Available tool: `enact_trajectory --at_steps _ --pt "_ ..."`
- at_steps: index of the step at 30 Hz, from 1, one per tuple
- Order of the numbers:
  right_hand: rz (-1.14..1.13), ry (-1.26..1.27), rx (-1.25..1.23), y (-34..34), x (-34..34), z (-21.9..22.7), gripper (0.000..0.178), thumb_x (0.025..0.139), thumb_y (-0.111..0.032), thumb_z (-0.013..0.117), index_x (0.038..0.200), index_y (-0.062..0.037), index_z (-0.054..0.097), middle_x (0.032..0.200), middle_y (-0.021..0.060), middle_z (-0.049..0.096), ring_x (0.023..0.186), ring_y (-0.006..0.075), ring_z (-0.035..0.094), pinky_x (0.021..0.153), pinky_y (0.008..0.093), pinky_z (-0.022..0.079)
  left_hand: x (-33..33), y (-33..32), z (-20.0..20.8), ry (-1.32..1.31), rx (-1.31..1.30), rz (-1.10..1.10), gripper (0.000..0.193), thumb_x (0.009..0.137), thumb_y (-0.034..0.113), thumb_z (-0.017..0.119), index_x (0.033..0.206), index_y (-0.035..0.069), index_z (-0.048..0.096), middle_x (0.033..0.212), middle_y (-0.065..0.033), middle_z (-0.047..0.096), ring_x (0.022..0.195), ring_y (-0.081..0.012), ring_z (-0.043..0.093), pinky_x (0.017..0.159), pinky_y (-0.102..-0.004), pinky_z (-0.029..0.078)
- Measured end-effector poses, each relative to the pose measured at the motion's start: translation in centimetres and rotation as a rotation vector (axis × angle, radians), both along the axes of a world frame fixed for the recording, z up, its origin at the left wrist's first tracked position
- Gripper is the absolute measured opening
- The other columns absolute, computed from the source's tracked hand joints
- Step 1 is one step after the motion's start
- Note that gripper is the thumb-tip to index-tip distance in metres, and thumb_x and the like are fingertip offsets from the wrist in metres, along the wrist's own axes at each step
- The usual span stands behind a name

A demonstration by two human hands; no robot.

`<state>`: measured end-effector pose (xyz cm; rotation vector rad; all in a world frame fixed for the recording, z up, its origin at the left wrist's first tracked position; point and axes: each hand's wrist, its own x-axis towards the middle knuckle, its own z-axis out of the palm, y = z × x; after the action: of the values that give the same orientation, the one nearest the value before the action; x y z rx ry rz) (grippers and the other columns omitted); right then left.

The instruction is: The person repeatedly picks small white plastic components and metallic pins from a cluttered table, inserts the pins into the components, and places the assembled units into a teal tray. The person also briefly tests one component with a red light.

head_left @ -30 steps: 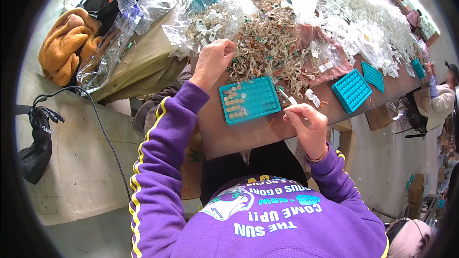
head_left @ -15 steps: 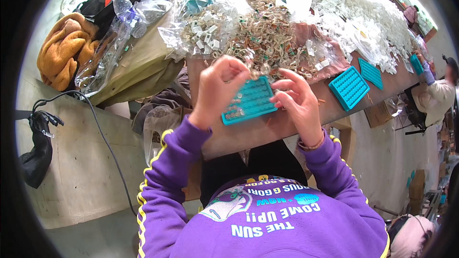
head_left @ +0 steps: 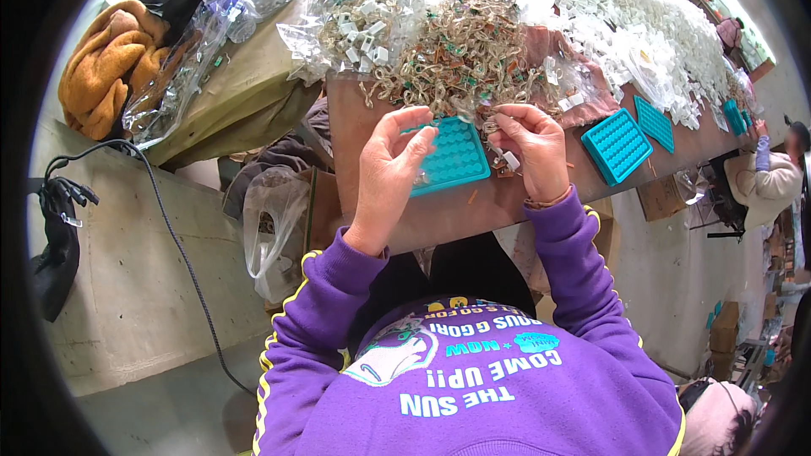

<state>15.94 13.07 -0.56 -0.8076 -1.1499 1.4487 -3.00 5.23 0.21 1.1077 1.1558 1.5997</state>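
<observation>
Over the near edge of the table, my left hand [head_left: 390, 165] is raised beside a teal ridged tray [head_left: 456, 152], with thumb and index finger curled close together. Anything between those fingertips is too small to make out. My right hand [head_left: 539, 152], at the tray's right side, pinches a short piece of beige wire [head_left: 490, 123]. A small white connector [head_left: 510, 160] hangs below its fingers, seemingly at the wire's end. Part of the tray is hidden behind my left hand. Just beyond both hands lies a large heap of tangled clear and beige wires [head_left: 473, 42] with green and copper bits.
Two more teal trays [head_left: 617, 148] lie to the right, near a broad pile of white plastic pieces [head_left: 642, 34]. A clear bag of white blocks [head_left: 367, 38] is at the back left. Bottle [head_left: 221, 2], orange-brown cloth [head_left: 110, 67] and cable [head_left: 182, 245] are farther left. Another person [head_left: 764, 173] works at far right.
My right hand has risen slightly and now shows wire with a white connector. The left hand has moved a little lower and right, its fingers less blurred. The view has shifted slightly.
</observation>
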Motion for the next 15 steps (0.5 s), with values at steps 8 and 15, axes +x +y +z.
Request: enact_trajectory --at_steps 8,15 --pt "0.005 -0.158 0.058 0.8 1.0 -0.7 0.012 0.091 -0.005 0.065 0.100 0.0021 0.067 0.085 0.0052 0.069 0.065 0.0097 0.065 0.060 0.0213 0.052 0.6 -0.7 -0.1 -0.049 -0.074 -0.038 0.040 0.095 0.018 0.063 0.128 -0.001 0.051 0.123 -0.0128 0.059 0.107 -0.0194 0.062 0.087 -0.0302 0.052" --pt "-0.044 -0.230 0.169 -0.8 0.0 0.5 0.010 0.089 0.002 0.065 0.097 0.0030 0.069 0.086 0.0049 0.070 0.070 0.0104 0.067 0.063 0.0209 0.053 1.5 -0.1 -0.1 0.373 0.033 0.104 0.046 0.084 0.015 0.074 0.126 0.006 0.058 0.125 -0.0099 0.056 0.094 -0.0138 0.063 0.075 -0.0266 0.053"
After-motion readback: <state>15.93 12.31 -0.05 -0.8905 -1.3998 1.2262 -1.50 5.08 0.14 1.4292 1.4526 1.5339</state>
